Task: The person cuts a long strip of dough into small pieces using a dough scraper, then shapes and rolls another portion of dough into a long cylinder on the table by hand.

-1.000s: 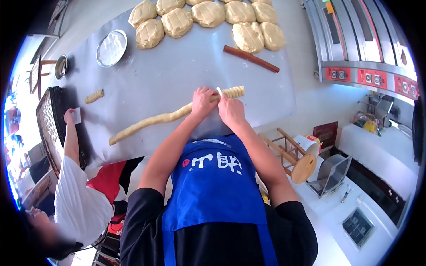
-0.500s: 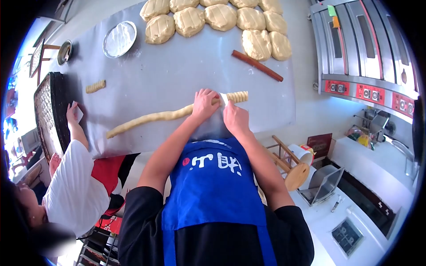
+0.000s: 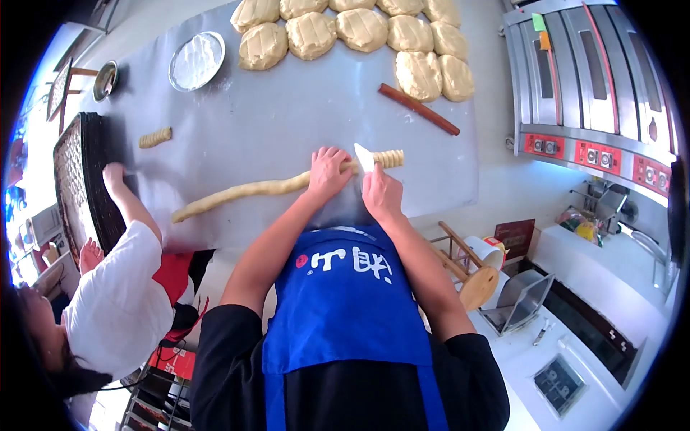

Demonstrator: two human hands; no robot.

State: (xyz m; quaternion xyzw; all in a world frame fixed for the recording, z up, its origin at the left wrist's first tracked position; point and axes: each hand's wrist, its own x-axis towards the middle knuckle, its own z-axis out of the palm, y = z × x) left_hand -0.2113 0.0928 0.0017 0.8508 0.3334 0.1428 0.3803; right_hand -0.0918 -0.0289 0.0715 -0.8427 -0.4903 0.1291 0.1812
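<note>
A long rope of dough (image 3: 244, 191) lies across the metal table. My left hand (image 3: 330, 172) is closed over its right end, fingers curled on the dough. Just beside it, my right hand (image 3: 382, 192) grips a white dough scraper (image 3: 364, 158), whose blade stands tilted between my left fingers and a row of cut dough slices (image 3: 389, 159). Those slices sit close together to the right of the blade. Whether the blade touches the dough is hard to make out. Another short row of cut dough (image 3: 155, 137) rests at the table's left.
Several large dough slabs (image 3: 311, 36) cover the table's far side. A brown rolling pin (image 3: 419, 109) lies in front of them. A flour dish (image 3: 196, 62) stands far left. At the left edge, a co-worker in white (image 3: 118, 302) reaches by a dark tray (image 3: 93, 194). Ovens (image 3: 589, 79) stand right.
The scraper has lifted a little, and its blade now shows more fully above the dough. At the left, the co-worker's hand has shifted beside the tray.
</note>
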